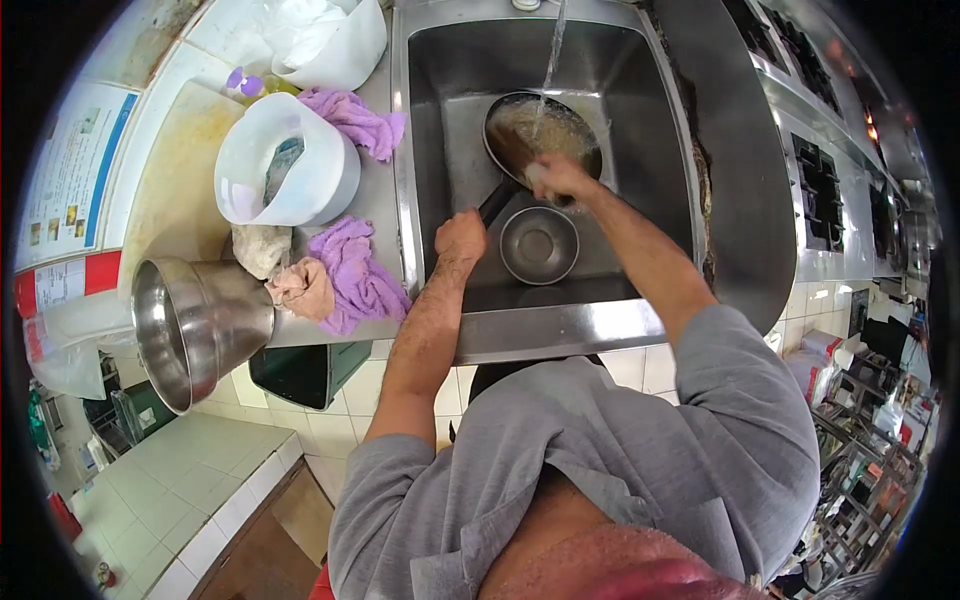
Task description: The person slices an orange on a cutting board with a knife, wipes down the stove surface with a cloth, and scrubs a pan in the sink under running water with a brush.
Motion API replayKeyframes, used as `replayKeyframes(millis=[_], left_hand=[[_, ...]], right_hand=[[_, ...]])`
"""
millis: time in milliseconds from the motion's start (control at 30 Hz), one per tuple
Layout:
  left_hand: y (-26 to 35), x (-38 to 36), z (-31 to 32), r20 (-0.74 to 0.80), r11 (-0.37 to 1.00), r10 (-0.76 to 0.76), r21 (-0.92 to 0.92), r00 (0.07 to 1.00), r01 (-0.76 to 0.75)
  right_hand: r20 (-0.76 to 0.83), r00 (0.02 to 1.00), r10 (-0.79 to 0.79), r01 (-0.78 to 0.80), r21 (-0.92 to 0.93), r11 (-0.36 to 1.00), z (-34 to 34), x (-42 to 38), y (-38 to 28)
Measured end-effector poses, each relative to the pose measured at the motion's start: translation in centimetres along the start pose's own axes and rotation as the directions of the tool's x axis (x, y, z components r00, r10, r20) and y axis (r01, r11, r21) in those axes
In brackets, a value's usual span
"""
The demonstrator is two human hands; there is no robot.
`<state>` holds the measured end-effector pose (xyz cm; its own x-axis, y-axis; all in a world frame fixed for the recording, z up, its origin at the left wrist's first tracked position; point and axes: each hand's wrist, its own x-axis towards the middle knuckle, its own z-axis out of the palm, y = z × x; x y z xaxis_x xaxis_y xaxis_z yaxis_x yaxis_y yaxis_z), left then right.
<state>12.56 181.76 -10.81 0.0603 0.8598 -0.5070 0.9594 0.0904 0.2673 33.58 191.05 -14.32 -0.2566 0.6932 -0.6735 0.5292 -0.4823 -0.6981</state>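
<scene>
In the steel sink (450, 60), a dark frying pan (515, 125) lies under a stream of running water (555, 55), with cloudy, foamy liquid in it. My left hand (461, 238) is closed around the pan's black handle (495, 203). My right hand (562, 178) is inside the pan near its lower right rim, fingers closed on something pale that I cannot make out. Just below the pan, a small round metal bowl (540, 246) sits on the sink floor.
Left of the sink are a white cut-open container (235, 165), purple cloths (350, 270), a peach cloth (300, 288) and a large metal pot (200, 320). A second white container (345, 45) stands behind. Stove burners (818, 190) are at the right. A dark bin (310, 375) is below.
</scene>
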Motion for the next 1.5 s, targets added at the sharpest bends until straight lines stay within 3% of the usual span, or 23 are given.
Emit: replayKeyframes(millis=[67,133,200,233,300,367,433,533,567,633,767,867,900,1033,1100,1133,1200,1233,1300,1333,1400,1433,1500], left_hand=[[-0.5,-0.3,-0.1,0.016,0.999,-0.037,0.008,0.999,0.037],[-1.0,-0.1,0.0,0.014,0.999,-0.006,0.042,1.0,0.005],[-1.3,-0.2,0.6,0.032,0.999,0.019,0.04,0.999,-0.02],[-1.1,0.0,0.8,0.042,0.998,0.049,0.032,0.998,-0.05],[-0.6,-0.3,1.4,0.061,0.999,0.042,0.006,0.997,-0.043],[-0.3,0.1,1.1,0.072,1.0,0.029,-0.006,0.997,-0.028],[0.1,0.1,1.0,0.037,1.0,-0.014,-0.006,0.999,0.015],[-0.6,0.2,0.6,0.009,1.0,-0.017,-0.001,1.0,0.017],[-0.6,0.0,0.6,0.015,1.0,-0.024,0.001,1.0,0.024],[-0.5,0.3,0.2,-0.07,0.998,-0.044,0.038,0.997,0.047],[-0.5,0.1,0.1,-0.1,0.994,0.067,0.097,0.993,-0.057],[-0.8,-0.4,0.5,-0.013,0.989,0.123,0.085,0.992,-0.121],[-0.7,-0.4,0.4,0.025,0.993,0.11,0.046,0.994,-0.112],[0.1,0.4,1.4,0.082,0.998,0.051,-0.051,0.995,-0.046],[-0.3,1.2,1.6,0.085,0.999,0.024,-0.042,0.996,-0.021],[-0.7,0.9,1.8,0.098,0.999,-0.001,-0.035,0.995,0.004],[-0.8,0.2,1.1,0.119,0.998,-0.045,-0.027,0.992,0.049],[-0.7,0.2,0.7,0.132,0.996,-0.082,-0.034,0.988,0.087],[-0.9,0.1,1.0,0.128,0.997,-0.074,-0.023,0.989,0.077],[-0.8,0.4,1.0,0.123,0.998,-0.062,-0.005,0.99,0.063],[-0.8,0.6,1.3,0.131,0.998,-0.044,-0.04,0.99,0.049],[-0.8,0.9,1.5,0.142,0.997,-0.032,-0.067,0.989,0.042],[-1.7,2.1,2.5,0.208,0.98,0.016,-0.198,0.978,0.026]], right_hand=[[-0.039,0.991,-0.13,0.113,-0.29,0.95,-0.2,-8.6,-1.8],[0.018,0.999,-0.043,0.047,-0.479,0.877,-3.1,-10.5,0.6],[-0.202,0.973,0.114,-0.214,-0.591,0.778,-5.5,-10.2,1.6],[-0.206,0.972,0.112,-0.215,-0.592,0.777,-6.1,-8.0,2.0],[-0.326,0.905,-0.273,-0.123,-0.816,0.565,-6.4,-2.8,3.9],[-0.306,0.882,-0.359,-0.096,-0.861,0.499,-3.7,-0.2,0.6],[-0.249,0.83,-0.5,0.021,-0.881,0.473,-0.9,1.2,-0.6],[-0.296,0.826,-0.48,-0.057,-0.891,0.451,-2.4,1.4,-0.8],[-0.337,0.801,-0.495,-0.044,-0.858,0.513,-3.9,0.9,-0.3],[-0.294,0.92,-0.259,-0.119,-0.839,0.53,-5.9,-2.2,-0.1],[-0.303,0.953,0.011,-0.253,-0.774,0.58,-3.1,-7.7,5.1],[-0.443,0.895,-0.052,-0.299,-0.683,0.666,-2.7,-9.4,5.6],[-0.429,0.901,0.071,-0.349,-0.615,0.707,-4.4,-7.2,5.8],[-0.417,0.903,-0.105,-0.185,-0.597,0.781,-4.1,-0.4,2.1],[-0.2,0.978,-0.063,0.033,-0.153,0.988,-2.1,3.3,2.5],[-0.193,0.98,-0.057,0.029,-0.144,0.989,-1.8,2.2,2.8],[0.069,0.976,-0.207,0.214,-0.482,0.85,-2.9,-1.3,1.8],[0.158,0.971,-0.181,0.239,-0.55,0.8,-5.3,-2.1,1.9],[0.177,0.984,0.008,0.105,-0.62,0.778,-9.7,-4.7,-0.1],[0.168,0.986,0.005,0.103,-0.629,0.771,-10.6,-5.6,-1.4],[-0.256,0.961,-0.108,-0.139,-0.78,0.61,-11.2,-7.1,-2.9],[-0.262,0.959,-0.111,-0.144,-0.782,0.607,-10.9,-7.0,-3.3],[-0.328,0.856,-0.4,-0.056,-0.828,0.558,-9.2,-6.5,-3.8]])
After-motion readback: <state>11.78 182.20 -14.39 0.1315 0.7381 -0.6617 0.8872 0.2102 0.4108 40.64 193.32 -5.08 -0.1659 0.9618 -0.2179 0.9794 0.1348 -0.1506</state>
